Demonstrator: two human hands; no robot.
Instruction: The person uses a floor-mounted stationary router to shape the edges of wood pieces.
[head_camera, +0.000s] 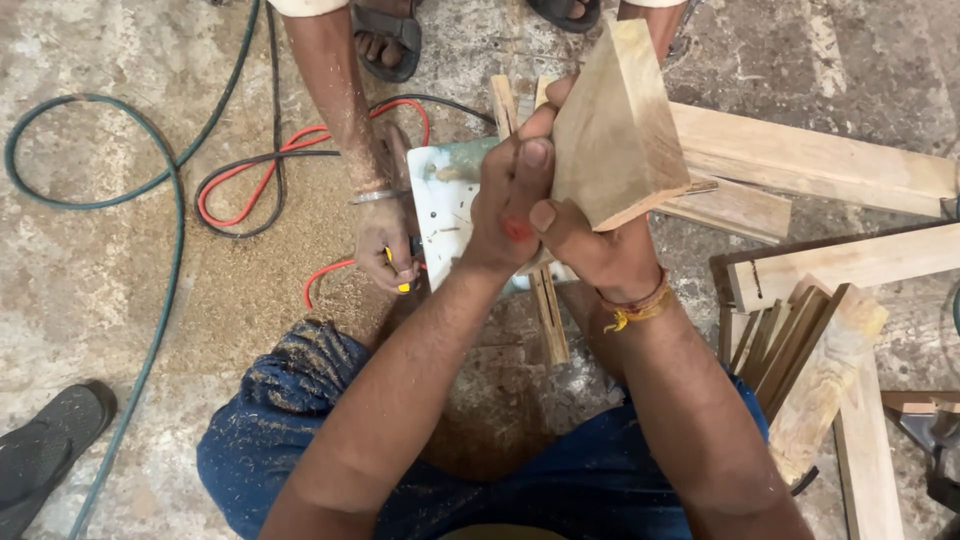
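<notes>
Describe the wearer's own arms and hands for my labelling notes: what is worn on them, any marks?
Both forearms are bare, with no sleeves in view and sawdust specks on them. The right hand has a red and yellow thread band tied at the wrist. The left hand wears nothing, but shows a small red mark near the thumb base.

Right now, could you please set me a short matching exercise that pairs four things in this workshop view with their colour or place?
Things:
1. wooden block
2. long hose
3. sandal
4. thread bracelet

Descriptions:
a. green, looping over the floor
b. red and yellow, on the right wrist
c. held up in both hands
d. black, at the bottom left

Pairs: 1-c, 2-a, 3-d, 4-b
</notes>
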